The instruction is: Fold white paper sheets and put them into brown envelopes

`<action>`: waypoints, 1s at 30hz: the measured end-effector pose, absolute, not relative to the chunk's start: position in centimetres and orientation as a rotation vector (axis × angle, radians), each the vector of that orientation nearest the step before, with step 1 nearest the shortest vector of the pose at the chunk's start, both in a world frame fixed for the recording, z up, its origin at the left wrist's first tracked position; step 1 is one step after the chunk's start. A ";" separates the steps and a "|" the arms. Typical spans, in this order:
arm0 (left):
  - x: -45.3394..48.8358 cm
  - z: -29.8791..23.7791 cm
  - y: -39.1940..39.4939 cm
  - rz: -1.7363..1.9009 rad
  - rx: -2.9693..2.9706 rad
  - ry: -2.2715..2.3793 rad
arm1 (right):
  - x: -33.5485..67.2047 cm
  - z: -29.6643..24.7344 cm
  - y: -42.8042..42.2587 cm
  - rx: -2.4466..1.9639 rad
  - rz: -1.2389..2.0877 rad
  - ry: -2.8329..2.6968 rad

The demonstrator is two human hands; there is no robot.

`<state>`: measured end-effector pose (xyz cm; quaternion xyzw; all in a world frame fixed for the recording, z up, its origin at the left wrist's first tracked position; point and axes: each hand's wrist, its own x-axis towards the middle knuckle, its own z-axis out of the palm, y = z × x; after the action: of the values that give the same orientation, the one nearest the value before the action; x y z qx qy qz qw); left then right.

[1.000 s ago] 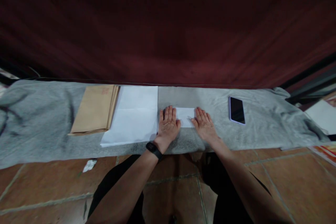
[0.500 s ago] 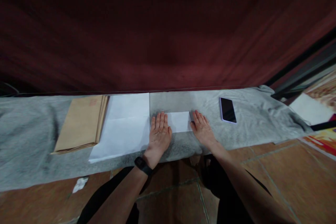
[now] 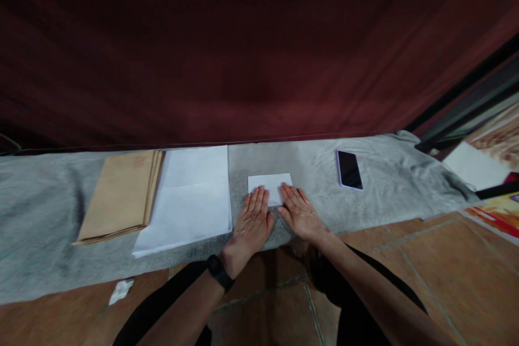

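Note:
A small folded white paper point(image 3: 269, 184) lies on a grey cloth point(image 3: 48, 211) spread on the floor. My left hand point(image 3: 252, 224), with a black wristband, lies flat and open, its fingertips on the paper's near left edge. My right hand point(image 3: 300, 213) lies flat and open beside it, fingertips on the paper's near right edge. The two hands sit side by side, almost touching.
A stack of white sheets point(image 3: 188, 197) lies left of my hands, with a pile of brown envelopes point(image 3: 117, 194) further left. A dark phone point(image 3: 348, 170) rests on the cloth to the right. A dark red curtain point(image 3: 243, 48) hangs behind. Paper scrap point(image 3: 120, 290) on the tiles.
Both hands slid from the paper's left and right ends toward each other and back to its near edge. The view shifted slightly.

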<state>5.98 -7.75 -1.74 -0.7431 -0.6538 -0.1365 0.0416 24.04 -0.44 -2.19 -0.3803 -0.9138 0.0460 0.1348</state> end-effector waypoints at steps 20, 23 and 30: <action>5.7 -0.4 -8.3 -0.388 -2.242 -2.027 | 25.7 -1.6 0.2 -1.234 0.142 -2.606; 6.0 -0.3 -8.1 -0.389 -2.393 -1.908 | 25.5 -1.2 0.2 -1.132 0.214 -2.637; 6.2 -1.0 -7.9 -0.333 -2.476 -1.915 | 25.4 -2.1 -0.4 -1.003 0.251 -2.745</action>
<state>6.24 -7.94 -0.97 -0.7865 -0.6084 -0.1056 -0.0032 25.37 -0.41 -2.14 -0.3401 -0.9307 0.0850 0.1041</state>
